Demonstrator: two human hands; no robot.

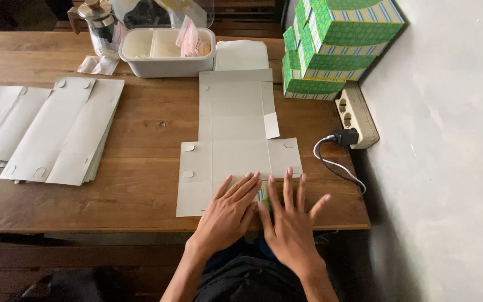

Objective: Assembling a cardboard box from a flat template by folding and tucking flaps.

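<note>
I see my left hand [231, 208] and right hand [290, 219] side by side, fingers spread, pressing flat on the near end of an unfolded grey cardboard box blank [235, 140] on the wooden table [146, 128]. The blank looks barely folded. Flat blanks [57, 134] wait left; finished green boxes [336, 45] stand far right. A cable [334, 162] lies close.

We count two hands [227, 215] [292, 223], one flat carton blank [233, 140] under them, one stack of blanks [62, 131] at left, one white tub [166, 53], one glass jug [102, 25], and one pile of green boxes [331, 47].
</note>
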